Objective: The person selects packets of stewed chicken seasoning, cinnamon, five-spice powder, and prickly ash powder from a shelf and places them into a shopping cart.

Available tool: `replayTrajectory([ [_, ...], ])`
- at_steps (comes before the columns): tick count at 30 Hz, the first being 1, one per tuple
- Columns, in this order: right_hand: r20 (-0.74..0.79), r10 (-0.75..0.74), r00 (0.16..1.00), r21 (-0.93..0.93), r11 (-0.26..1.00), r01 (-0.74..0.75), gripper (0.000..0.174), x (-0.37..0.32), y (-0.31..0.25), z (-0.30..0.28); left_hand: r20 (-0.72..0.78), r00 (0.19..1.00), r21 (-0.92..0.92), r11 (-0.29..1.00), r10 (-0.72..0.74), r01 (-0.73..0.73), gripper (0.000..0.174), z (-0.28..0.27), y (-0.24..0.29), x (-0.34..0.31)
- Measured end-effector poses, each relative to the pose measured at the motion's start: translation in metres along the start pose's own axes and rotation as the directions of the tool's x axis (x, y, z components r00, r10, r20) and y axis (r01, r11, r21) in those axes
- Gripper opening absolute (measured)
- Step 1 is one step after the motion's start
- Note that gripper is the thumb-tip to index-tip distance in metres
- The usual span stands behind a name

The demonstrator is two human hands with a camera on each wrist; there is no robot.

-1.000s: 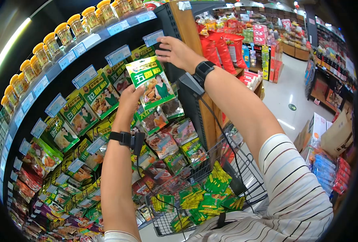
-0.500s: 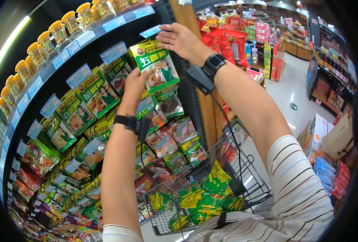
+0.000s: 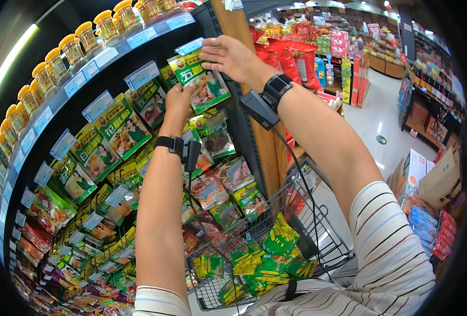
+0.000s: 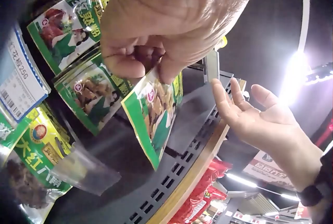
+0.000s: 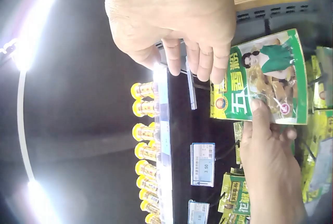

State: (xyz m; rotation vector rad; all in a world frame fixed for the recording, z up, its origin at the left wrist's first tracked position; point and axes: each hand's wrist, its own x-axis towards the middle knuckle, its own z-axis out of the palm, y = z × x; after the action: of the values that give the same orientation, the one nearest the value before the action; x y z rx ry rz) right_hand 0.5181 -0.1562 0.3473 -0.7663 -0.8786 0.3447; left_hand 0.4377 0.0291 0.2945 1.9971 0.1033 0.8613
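A flat green-and-white packet of five-spice powder point(image 3: 211, 90) is pinched at its side edge between the thumb and fingers of my left hand point(image 3: 178, 102). In the right wrist view the left thumb lies across the front of the packet point(image 5: 268, 81). My right hand point(image 3: 233, 60) is raised beside the packet's top, its fingers nearly straight, overlapping the top edge in the head view. Just above is a blue-white price tag point(image 3: 189, 46) at the end of a hook. Behind the held packet hang similar packets point(image 4: 93, 96), partly hidden.
Rows of hanging spice packets point(image 3: 120, 126) fill the rack to the left. Yellow-lidded jars point(image 3: 71, 47) line the shelf above. A wire shopping cart point(image 3: 328, 226) with several green packets point(image 3: 267, 266) stands below. A wooden post point(image 3: 267, 147) edges the rack; red bags point(image 3: 302, 60) lie beyond.
My left hand has moved up with the packet, bringing its top close under the price tag. The right hand has stayed near the tag, its fingers now overlapping the packet's top.
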Motion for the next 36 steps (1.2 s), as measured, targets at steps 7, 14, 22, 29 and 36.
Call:
replayTrajectory([
  [7, 0.016, 0.037, 0.999, -0.001, 0.999, -0.037, 0.045, -0.003, 0.003, -0.003, -0.031, 0.998, 0.036, 0.998, -0.054, 0.055, 0.032, 0.000, -0.012, 0.003],
  [14, 0.031, 0.089, 0.996, -0.009, 0.996, -0.089, 0.045, -0.016, 0.008, -0.003, -0.086, 0.991, 0.056, 0.992, -0.106, 0.111, 0.027, -0.001, -0.029, 0.034],
  [22, 0.123, 0.118, 0.985, 0.114, 0.985, -0.133, 0.042, -0.088, 0.020, -0.025, -0.090, 0.971, 0.117, 0.966, -0.222, 0.232, 0.022, -0.021, -0.083, 0.094],
  [29, 0.112, 0.162, 0.980, 0.215, 0.959, -0.183, 0.043, -0.189, 0.058, -0.047, 0.470, 0.822, 0.656, 0.496, 0.321, -0.569, 0.037, -0.065, -0.065, 0.041],
  [36, 0.000, 0.372, 0.928, 0.324, 0.878, -0.352, 0.041, -0.296, 0.087, -0.021, 0.345, 0.933, -0.003, 0.994, 0.101, -0.106, 0.046, -0.054, -0.001, -0.196],
])
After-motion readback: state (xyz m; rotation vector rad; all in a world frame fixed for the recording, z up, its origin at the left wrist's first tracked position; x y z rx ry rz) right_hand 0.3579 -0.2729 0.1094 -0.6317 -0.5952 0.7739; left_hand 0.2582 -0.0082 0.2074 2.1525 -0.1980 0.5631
